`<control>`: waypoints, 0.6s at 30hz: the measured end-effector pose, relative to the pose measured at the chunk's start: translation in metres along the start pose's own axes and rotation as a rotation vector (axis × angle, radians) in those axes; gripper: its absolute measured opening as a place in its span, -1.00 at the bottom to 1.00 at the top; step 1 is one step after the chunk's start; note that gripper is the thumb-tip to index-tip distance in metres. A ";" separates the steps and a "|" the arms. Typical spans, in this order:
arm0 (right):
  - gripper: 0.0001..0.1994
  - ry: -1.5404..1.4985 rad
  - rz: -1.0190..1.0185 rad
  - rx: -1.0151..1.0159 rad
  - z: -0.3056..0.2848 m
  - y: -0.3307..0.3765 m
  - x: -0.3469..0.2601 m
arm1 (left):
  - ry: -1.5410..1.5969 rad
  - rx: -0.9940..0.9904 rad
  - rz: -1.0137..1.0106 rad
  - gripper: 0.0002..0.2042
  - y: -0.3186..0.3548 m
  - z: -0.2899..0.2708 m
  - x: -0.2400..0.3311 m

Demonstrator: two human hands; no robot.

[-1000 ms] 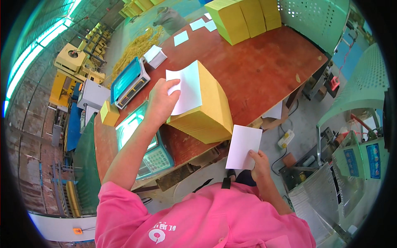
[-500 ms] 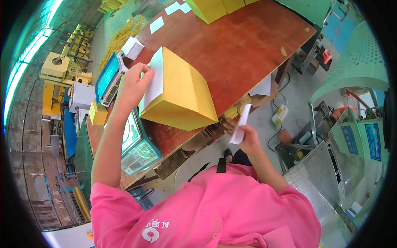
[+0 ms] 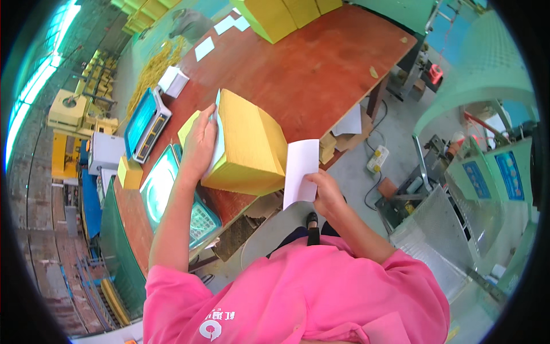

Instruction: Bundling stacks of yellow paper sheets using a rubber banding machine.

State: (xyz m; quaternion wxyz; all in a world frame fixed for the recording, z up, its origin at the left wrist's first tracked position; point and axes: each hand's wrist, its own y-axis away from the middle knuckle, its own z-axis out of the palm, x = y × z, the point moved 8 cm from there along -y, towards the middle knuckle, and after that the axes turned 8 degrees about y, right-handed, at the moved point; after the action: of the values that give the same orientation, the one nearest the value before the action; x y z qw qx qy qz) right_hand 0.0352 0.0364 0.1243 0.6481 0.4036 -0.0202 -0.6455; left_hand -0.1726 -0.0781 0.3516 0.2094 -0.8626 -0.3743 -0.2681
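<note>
1. Yellow paper, packed into a thick stack (image 3: 252,143), stands just right of the left hand (image 3: 200,143), near the edge of the red-brown table (image 3: 298,74), probably so that both arms reach it easily.
2. The left fingers lie fairly straight and close together along a pale sheet (image 3: 219,146) at the stack's left face, perhaps to steady the leaves there. Whether they grip or merely press, I cannot tell.
3. A smaller yellow piece (image 3: 185,126) shows just left of those fingers, partly hidden by the hand; whether it belongs to the stack is unclear.
4. The right hand (image 3: 329,195) pinches a white sheet (image 3: 301,172) by its right edge. The sheet extends leftward from the fingertips, by the stack's right end; this edge hold likely leaves most of its face uncovered.
5. Further left of the left fingers sits a blue-topped scale (image 3: 143,123); nearer the body than them, a teal-framed device (image 3: 203,223). Both seem placed to leave the stack room.
</note>
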 end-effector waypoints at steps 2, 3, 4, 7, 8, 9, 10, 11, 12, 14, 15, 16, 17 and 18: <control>-0.67 0.050 -0.040 0.050 -0.016 0.018 0.001 | 0.107 -0.037 0.001 -0.58 0.010 0.014 0.018; -0.67 0.031 -0.073 0.093 -0.025 0.029 0.002 | 0.125 -0.043 0.011 -0.58 0.017 0.020 0.027; -0.69 0.014 -0.092 0.093 -0.035 0.039 0.006 | 0.171 -0.090 0.016 -0.58 0.022 0.032 0.038; -0.71 -0.030 -0.138 0.153 -0.051 0.079 0.016 | 0.376 -0.199 0.082 -0.57 0.047 0.048 0.057; -0.71 -0.016 -0.145 0.199 -0.058 0.093 0.021 | 0.488 -0.192 0.032 -0.55 0.055 0.052 0.045; -0.71 -0.047 -0.186 0.275 -0.072 0.115 0.020 | 0.593 -0.197 -0.039 -0.54 0.066 0.060 0.042; -0.71 -0.066 -0.261 0.242 -0.078 0.138 0.017 | 0.963 -0.256 -0.185 -0.54 0.081 0.080 0.053; -0.72 -0.069 -0.334 0.200 -0.083 0.166 0.015 | 0.993 -0.335 -0.176 -0.54 0.090 0.104 0.041; -0.72 -0.077 -0.363 0.248 -0.097 0.196 0.014 | 1.035 -0.403 -0.163 -0.54 0.099 0.134 0.046; -0.72 -0.006 -0.444 0.347 -0.129 0.258 0.004 | 1.099 -0.512 -0.124 -0.56 0.119 0.187 0.058; -0.73 0.002 -0.453 0.412 -0.145 0.290 0.002 | 1.130 -0.563 -0.109 -0.57 0.134 0.225 0.077; -0.72 0.053 -0.450 0.490 -0.162 0.320 0.000 | 1.150 -0.607 -0.097 -0.58 0.146 0.264 0.105; -0.72 0.053 -0.479 0.535 -0.179 0.351 -0.003 | 1.172 -0.659 -0.086 -0.59 0.156 0.297 0.117; -0.72 0.061 -0.499 0.568 -0.196 0.377 -0.004 | 1.191 -0.696 -0.080 -0.60 0.168 0.329 0.133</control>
State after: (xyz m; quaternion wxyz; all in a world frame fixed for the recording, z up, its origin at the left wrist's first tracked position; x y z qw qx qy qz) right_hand 0.4505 0.0772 0.2015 0.3334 0.5787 -0.0801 -0.7400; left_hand 0.1316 0.0712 0.1543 0.0801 -0.5709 -0.1194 -0.8083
